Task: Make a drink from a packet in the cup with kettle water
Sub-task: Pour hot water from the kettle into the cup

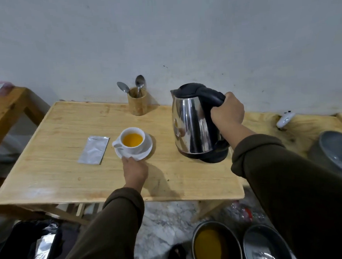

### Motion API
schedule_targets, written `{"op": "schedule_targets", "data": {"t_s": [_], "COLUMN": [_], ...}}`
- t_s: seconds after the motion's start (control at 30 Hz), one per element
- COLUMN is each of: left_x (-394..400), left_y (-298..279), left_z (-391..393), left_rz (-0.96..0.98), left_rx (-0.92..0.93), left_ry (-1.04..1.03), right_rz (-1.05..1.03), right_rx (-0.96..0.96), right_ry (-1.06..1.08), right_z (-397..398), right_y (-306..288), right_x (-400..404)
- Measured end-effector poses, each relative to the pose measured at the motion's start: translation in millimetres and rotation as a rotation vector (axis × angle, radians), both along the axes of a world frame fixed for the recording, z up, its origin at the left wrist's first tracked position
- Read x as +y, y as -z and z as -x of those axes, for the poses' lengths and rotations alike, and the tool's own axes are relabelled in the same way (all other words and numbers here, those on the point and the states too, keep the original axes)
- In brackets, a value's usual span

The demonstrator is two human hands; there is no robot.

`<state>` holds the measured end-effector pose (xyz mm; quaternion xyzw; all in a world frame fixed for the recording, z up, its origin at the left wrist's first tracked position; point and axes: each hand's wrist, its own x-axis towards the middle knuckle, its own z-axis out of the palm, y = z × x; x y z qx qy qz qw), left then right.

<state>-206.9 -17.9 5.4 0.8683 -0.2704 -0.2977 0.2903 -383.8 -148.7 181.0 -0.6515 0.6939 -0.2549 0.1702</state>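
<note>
A white cup [132, 146] holding orange-yellow liquid stands on a white saucer [145, 153] in the middle of the wooden table [69, 181]. My left hand [135, 171] pinches the near rim of the saucer. A steel kettle [194, 126] with a black lid and handle sits upright on the table to the right of the cup, and my right hand [228, 111] is wrapped around its handle. A silver packet [93, 150] lies flat just left of the saucer.
A wooden holder [138, 103] with two spoons stands at the table's back edge by the wall. A grey bowl [340, 155] sits at the right. On the floor are a pan of orange liquid [215, 246], another pan [265, 247] and a black bag [27, 248].
</note>
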Motion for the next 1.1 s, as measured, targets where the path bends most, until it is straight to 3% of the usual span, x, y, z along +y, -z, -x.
{"op": "schedule_targets", "data": {"t_s": [0.33,1.1], "left_x": [-7.8,-19.8], "left_y": [6.3,14.9], "left_z": [22.0,30.9], "left_rz": [-0.087,-0.067], "left_rx": [0.002,-0.002], "left_ry": [-0.038,-0.110], "right_rz": [0.055,0.062], "right_rx": [-0.429,-0.447], "right_ry": [0.388,0.398], "right_z": [49.9,55.5], "right_y": [43.6,83.0], "right_x": [18.7,22.6]}}
